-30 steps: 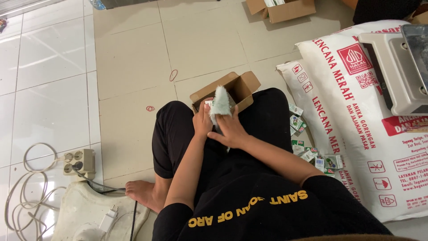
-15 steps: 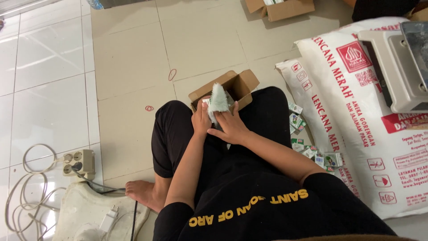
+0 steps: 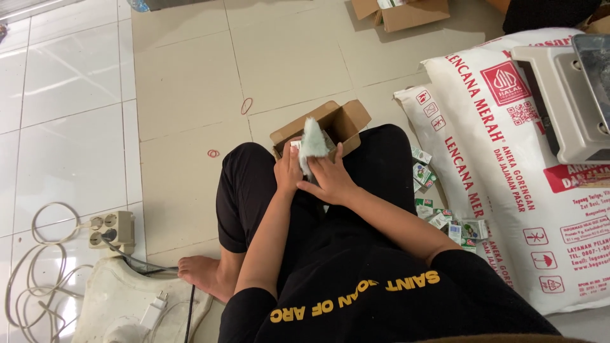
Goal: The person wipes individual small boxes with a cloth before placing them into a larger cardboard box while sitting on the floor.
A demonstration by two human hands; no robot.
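We hold a pale green packet [image 3: 312,141] between both hands: our right hand [image 3: 330,181] wraps its lower edge with fingers spread flat against it, and our left hand [image 3: 289,170] pinches its side, so both grips are closed on the packet. Compared with a second ago, the packet has risen a little and stands more upright, its top blurred, now right over the mouth of the small cardboard box [image 3: 330,124] at twelve o'clock from our hands; from that we judge it is being eased into the box. The packet looks soft and thin, like crinkly film or paper, while the box is stiff brown corrugated board with its flaps standing open, resting at our knees on the glossy tiled floor [image 3: 184,82]. At three o'clock a scatter of small green-and-white sachets [image 3: 445,216] lies against a big woven white sack [image 3: 521,178] with red print. At nine o'clock, well apart, sit a power strip [image 3: 111,228] and looped white cable [image 3: 38,254].
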